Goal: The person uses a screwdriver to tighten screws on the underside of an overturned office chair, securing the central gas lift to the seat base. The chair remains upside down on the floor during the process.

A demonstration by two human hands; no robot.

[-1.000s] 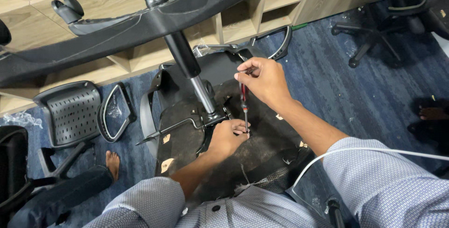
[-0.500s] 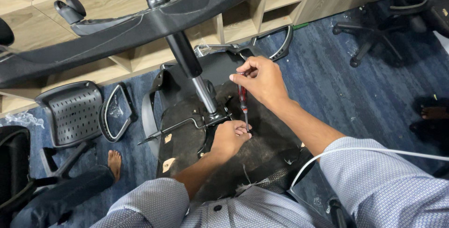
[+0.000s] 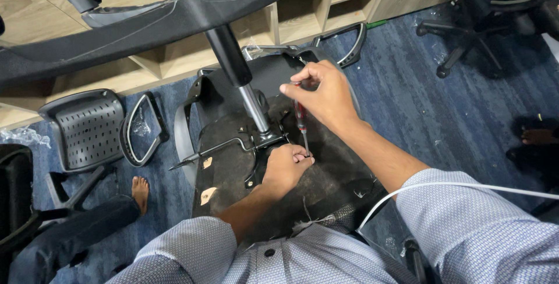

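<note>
Blue carpeted floor [image 3: 419, 115] is filling most of the view, with wooden shelving [image 3: 326, 4] running along 12 o'clock. An upturned office chair is lying at centre: its black star base [image 3: 145, 22] is stretching across 11 to 12 o'clock, its gas column [image 3: 236, 68] is slanting down from there to the seat underside [image 3: 233, 167], which is facing up, dark and scuffed, with a metal lever [image 3: 215, 147] sticking out toward 9 o'clock. A perforated black backrest panel [image 3: 87, 126] is lying flat at 9 o'clock, with a loop-shaped armrest [image 3: 141, 138] just beside it; a second armrest [image 3: 349, 45] is sitting at 1 o'clock. Another person's bare foot [image 3: 140, 191] is resting on the carpet at 8 o'clock. A white cable [image 3: 466, 186] is crossing the person's right sleeve at 4 o'clock. The right hand [image 3: 323, 94] is working just above centre, fingers clamped around the red handle of a screwdriver [image 3: 301, 124], which is standing nearly upright with its tip pointing down at the seat plate beside the column base. The left hand [image 3: 285, 167] is curling closed directly under the tip, fingers together, steadying something too small to make out.
</note>
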